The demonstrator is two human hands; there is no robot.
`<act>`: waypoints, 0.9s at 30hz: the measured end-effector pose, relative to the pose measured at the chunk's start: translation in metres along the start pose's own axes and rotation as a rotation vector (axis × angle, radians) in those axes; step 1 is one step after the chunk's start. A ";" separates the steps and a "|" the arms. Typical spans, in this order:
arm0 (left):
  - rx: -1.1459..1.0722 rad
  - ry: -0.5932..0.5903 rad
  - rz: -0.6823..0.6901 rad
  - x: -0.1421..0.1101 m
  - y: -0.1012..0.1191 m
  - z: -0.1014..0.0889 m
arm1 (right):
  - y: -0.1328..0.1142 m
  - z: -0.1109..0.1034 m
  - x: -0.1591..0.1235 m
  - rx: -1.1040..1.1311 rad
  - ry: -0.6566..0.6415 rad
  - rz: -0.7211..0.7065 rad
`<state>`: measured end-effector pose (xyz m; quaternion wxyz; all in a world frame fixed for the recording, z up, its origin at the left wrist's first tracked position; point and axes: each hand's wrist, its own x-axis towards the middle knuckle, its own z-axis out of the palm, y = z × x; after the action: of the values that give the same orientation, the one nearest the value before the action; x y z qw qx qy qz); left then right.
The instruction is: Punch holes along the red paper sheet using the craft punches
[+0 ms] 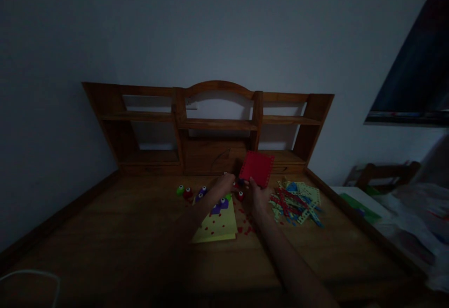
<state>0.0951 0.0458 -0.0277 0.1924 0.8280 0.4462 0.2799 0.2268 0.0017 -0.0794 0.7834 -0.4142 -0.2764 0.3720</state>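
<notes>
My right hand (258,199) grips a flat red plastic plate (257,168) with holes along its edges, held tilted above the desk with the thumb on its lower edge. A small dark piece (242,181) shows by the plate's lower left corner. My left hand (225,184) is just left of it, fingers bent together and pointing down. What they hold, if anything, is hidden. Under and beside this hand are purple pieces with round white tops (223,202), a red one (240,196) and a yellow sheet (220,226) strewn with small red bits.
Right of my hands lies a pile of perforated plastic strips (294,202) in red, yellow and blue. A green piece (180,190) and a red piece (188,193) stand at the left. A wooden shelf unit (219,124) rises behind. A white cable (35,273) lies front left.
</notes>
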 end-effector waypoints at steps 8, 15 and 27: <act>-0.201 0.212 0.004 -0.006 -0.018 -0.010 | -0.004 0.002 -0.005 -0.017 -0.015 0.025; -1.019 0.247 -0.112 -0.044 -0.054 -0.037 | -0.006 0.007 -0.017 -0.028 -0.074 0.067; -0.943 0.232 -0.186 -0.088 -0.072 -0.059 | -0.013 0.016 -0.035 -0.074 -0.271 0.147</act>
<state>-0.0270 0.0131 -0.0486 0.5194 0.5705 0.3614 0.5236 0.1996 -0.0243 -0.0646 0.6938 -0.4078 -0.3619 0.4705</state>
